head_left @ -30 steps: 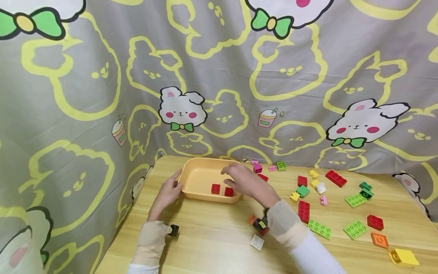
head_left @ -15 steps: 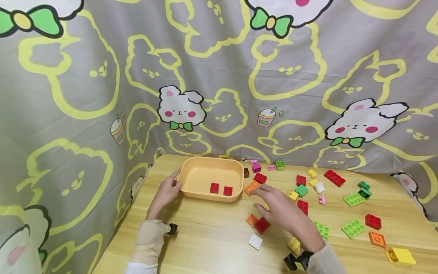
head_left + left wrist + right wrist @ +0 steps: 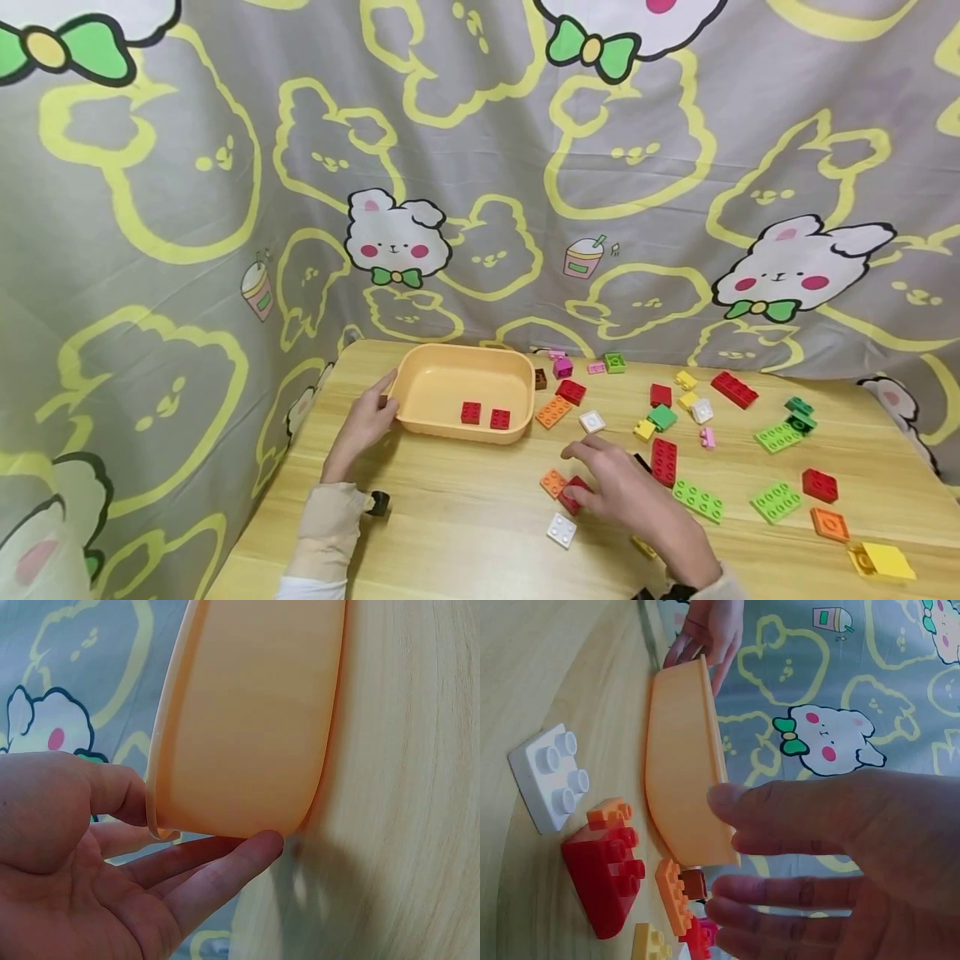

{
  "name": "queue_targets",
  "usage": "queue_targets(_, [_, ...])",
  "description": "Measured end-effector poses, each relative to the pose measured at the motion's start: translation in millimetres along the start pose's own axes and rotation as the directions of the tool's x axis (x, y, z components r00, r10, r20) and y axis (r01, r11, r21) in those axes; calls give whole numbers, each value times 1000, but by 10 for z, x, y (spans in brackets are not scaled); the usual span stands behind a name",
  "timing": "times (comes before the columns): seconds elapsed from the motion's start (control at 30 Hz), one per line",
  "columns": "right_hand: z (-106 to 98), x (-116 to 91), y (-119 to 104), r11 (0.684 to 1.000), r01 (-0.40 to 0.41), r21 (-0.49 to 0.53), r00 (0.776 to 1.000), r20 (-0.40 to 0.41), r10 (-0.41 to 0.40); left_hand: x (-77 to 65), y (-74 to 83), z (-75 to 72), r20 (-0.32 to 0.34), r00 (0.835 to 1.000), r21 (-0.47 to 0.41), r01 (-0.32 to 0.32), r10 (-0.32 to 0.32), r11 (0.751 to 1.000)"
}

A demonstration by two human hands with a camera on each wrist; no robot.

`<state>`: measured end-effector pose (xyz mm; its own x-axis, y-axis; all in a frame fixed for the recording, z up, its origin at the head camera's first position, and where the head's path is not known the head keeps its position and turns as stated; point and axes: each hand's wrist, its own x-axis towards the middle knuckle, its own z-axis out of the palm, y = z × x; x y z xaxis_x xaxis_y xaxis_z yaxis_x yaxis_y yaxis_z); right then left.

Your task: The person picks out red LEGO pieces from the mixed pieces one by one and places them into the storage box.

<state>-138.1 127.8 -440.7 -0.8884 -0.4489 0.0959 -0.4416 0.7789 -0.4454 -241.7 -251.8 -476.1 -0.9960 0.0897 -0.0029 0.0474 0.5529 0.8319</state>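
A shallow light-orange plastic tray (image 3: pixel 427 429) stands at the back left of the table with two small red toy bricks (image 3: pixel 471 412) lying in it. My left hand (image 3: pixel 365 427) holds its left end, and in the left wrist view the thumb is at the rim and the fingers (image 3: pixel 225 881) lie along the outer wall. Over the table, right of the tray, my right hand (image 3: pixel 626 487) has loosely extended fingers and nothing between them. It partly covers a red brick (image 3: pixel 604 877) beside a small orange brick (image 3: pixel 553 482). Close by lies a white square brick (image 3: pixel 561 531).
Right of the tray lie an orange brick (image 3: pixel 553 412), a red brick (image 3: pixel 571 392) and a white brick (image 3: pixel 592 422). Several green, yellow, red and pink bricks are scattered over the table's right half. A patterned curtain (image 3: pixel 480 167) hangs behind the table.
My right hand has gone from above the tray to the right and nearer, over the red and orange bricks. My left hand has stayed at the tray's end.
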Motion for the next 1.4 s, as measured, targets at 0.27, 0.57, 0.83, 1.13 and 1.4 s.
queue_targets(0.27, [179,-10,42,999,-33,-19,999,20,33,-11,8,-2,-1,1000,-10,16,-16,1000])
queue_targets(0.57, [288,4,15,993,-119,-11,992,42,119,-20,-2,-2,-5,1000,2,18,-18,1000])
queue_targets(0.83, [332,19,-4,988,-154,-17,988,28,155,-3,6,6,-5,1000,-1,10,-10,1000])
queue_targets(1.13, [369,29,-17,985,-164,-55,986,1,164,-4,9,9,-11,1000,5,9,-9,1000])
queue_targets(1.4, [324,27,-33,978,-207,-39,978,20,208,-7,9,15,-8,1000,11,20,-20,1000])
